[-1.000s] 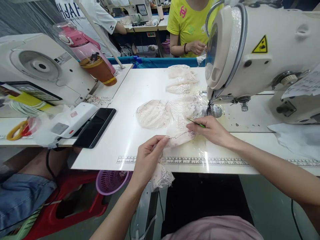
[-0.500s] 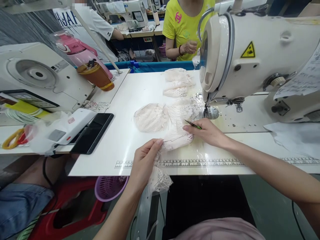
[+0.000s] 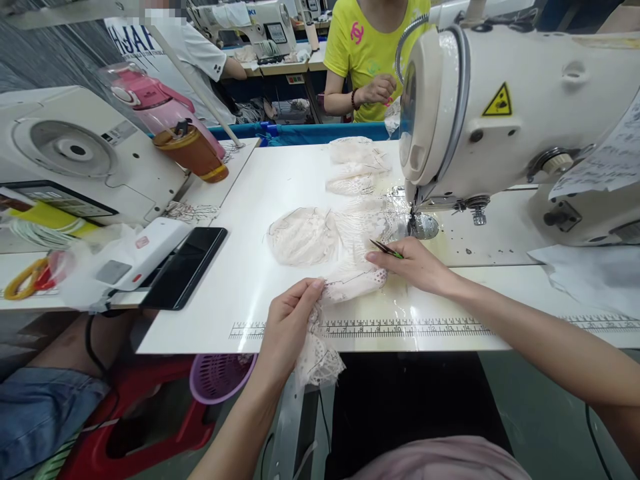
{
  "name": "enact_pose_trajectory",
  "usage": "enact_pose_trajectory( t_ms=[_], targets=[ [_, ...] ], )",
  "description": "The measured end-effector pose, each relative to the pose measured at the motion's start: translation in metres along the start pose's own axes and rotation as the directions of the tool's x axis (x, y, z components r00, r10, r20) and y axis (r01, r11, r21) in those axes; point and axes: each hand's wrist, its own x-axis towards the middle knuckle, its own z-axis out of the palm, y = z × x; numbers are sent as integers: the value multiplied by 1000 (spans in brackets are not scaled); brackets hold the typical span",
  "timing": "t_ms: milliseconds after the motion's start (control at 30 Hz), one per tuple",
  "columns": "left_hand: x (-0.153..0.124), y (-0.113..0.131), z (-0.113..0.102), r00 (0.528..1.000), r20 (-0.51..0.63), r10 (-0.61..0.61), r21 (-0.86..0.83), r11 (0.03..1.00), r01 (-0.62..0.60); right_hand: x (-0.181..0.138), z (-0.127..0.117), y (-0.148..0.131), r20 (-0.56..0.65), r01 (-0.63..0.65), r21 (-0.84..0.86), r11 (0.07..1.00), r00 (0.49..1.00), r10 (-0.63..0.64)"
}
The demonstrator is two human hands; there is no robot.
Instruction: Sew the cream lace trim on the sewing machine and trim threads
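A pale lace garment piece [image 3: 306, 237] with cup-like shapes lies across the white table, its right part close to the needle of the sewing machine [image 3: 440, 113]. My left hand [image 3: 293, 320] pinches its near edge at the table front, and a lace end hangs below the hand over the edge. In my right hand [image 3: 415, 263] are small thread snips [image 3: 386, 249] with dark blades and a green part, pointing left above the fabric. That hand's fingers also rest at the lace. Whether the blades are open I cannot make out.
More lace pieces [image 3: 356, 163] lie behind. To the left are a black phone [image 3: 185, 268], a white device [image 3: 145, 253], yellow-handled scissors [image 3: 25, 279], a brown cup [image 3: 193, 155] and a pink bottle [image 3: 150, 100]. A purple basket [image 3: 220, 380] stands below. Across the table sits a person in yellow [image 3: 370, 60].
My hands and the lace stay practically still. Across the table, the hand of the person in yellow has shifted slightly.
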Motion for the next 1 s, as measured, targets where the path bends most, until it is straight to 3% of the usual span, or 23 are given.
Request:
enact_pose_trajectory(
  t_ms=[467, 767, 1000],
  targets=[
    [-1, 0, 0, 999, 31, 13, -17, 1000, -12, 0, -1, 3, 28, 7, -11, 1000, 1000, -7],
    [-2, -2, -1, 999, 19, 27, -78, 997, -25, -19, 0, -5, 55, 101, -265, 959, 994, -90],
    [-3, -5, -8, 997, -78, -3, -215, 976, -14, -12, -8, 0, -67, 77, -74, 994, 994, -82]
  ],
)
